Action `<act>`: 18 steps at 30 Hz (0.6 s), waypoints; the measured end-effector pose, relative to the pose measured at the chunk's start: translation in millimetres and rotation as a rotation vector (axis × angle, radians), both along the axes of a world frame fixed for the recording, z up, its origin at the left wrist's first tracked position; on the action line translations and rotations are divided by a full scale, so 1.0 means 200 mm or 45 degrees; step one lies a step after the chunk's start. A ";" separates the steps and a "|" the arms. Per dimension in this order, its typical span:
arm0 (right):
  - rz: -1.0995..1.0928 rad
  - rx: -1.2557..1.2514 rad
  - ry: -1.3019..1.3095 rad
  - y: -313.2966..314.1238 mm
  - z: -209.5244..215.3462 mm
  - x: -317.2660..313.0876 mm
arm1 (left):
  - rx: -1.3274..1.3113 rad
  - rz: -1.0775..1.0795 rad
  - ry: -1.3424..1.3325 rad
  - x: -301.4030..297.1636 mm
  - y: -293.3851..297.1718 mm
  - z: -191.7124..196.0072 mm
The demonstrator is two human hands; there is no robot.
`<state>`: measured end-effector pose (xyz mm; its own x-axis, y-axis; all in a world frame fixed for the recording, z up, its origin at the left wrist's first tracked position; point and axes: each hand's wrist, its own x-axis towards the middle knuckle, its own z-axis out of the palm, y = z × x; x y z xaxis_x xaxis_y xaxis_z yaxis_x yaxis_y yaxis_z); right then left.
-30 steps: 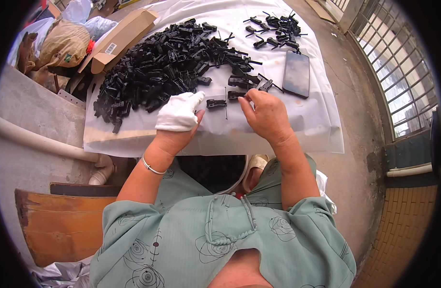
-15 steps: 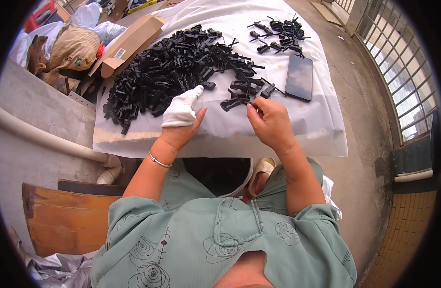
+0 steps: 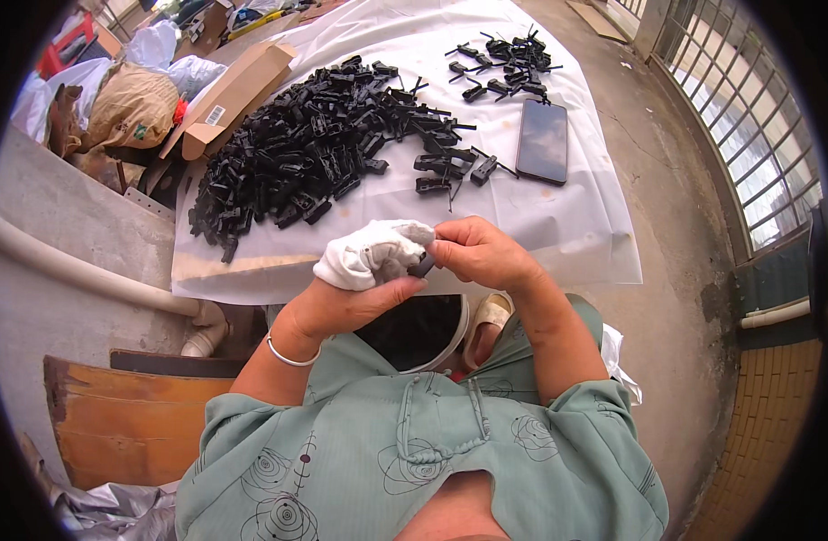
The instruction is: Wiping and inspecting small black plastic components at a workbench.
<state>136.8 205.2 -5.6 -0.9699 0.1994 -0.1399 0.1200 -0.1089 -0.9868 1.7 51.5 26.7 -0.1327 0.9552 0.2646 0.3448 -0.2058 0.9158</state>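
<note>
Small black part (image 3: 420, 265) was held between the hands near the front edge of the desk (image 3: 576, 242), mostly covered. Left hand (image 3: 371, 258), partly gloved, had its grip curled around it; right hand (image 3: 480, 252) had its grip pinched at the right end. Judged light, stiff, probably hard plastic, slightly slippery against fabric; best held by the body's sides. Versus half a second earlier: left hand had been unfolded and apart, right fingers at a part on the desk; hands had since met, nearer the body.
</note>
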 end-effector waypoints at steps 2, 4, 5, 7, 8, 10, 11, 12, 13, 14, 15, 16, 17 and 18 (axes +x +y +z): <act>-0.343 0.342 0.168 -0.03 -0.05 -0.03 | -0.011 0.064 -0.224 -0.01 0.03 -0.01; -0.676 0.682 0.332 -0.07 -0.04 -0.03 | -0.025 0.138 -0.451 -0.04 0.06 -0.05; -0.621 0.866 0.508 -0.08 0.01 -0.01 | -0.064 0.279 -0.590 -0.07 0.08 -0.08; -0.528 1.057 0.822 -0.14 0.01 -0.03 | -0.105 0.415 -0.730 -0.08 0.10 -0.16; -0.534 1.061 0.814 -0.15 -0.02 -0.04 | -0.001 0.435 -0.556 -0.06 0.12 -0.21; -0.538 1.308 0.931 -0.17 -0.06 -0.05 | 0.097 0.449 -0.385 -0.01 0.15 -0.23; -0.643 1.278 0.933 -0.17 -0.04 -0.06 | 0.104 0.421 -0.488 0.01 0.15 -0.22; -0.646 1.277 0.926 -0.17 -0.05 -0.06 | 0.111 0.394 -0.592 0.03 0.16 -0.22; -0.749 1.128 0.829 -0.16 -0.05 -0.06 | 0.047 0.371 -0.637 0.03 0.15 -0.20; -0.847 0.976 0.731 -0.16 -0.05 -0.06 | 0.045 0.366 -0.638 0.02 0.14 -0.19; -0.859 0.849 0.632 -0.15 -0.06 -0.06 | -0.041 0.248 -0.632 0.02 0.12 -0.17; -0.859 0.849 0.629 -0.14 -0.06 -0.06 | -0.127 0.133 -0.627 0.03 0.12 -0.16; -0.819 0.692 0.528 -0.12 -0.06 -0.06 | -0.109 0.122 -0.648 0.04 0.12 -0.15; -0.777 0.536 0.427 -0.11 -0.06 -0.06 | -0.110 0.122 -0.651 0.04 0.12 -0.16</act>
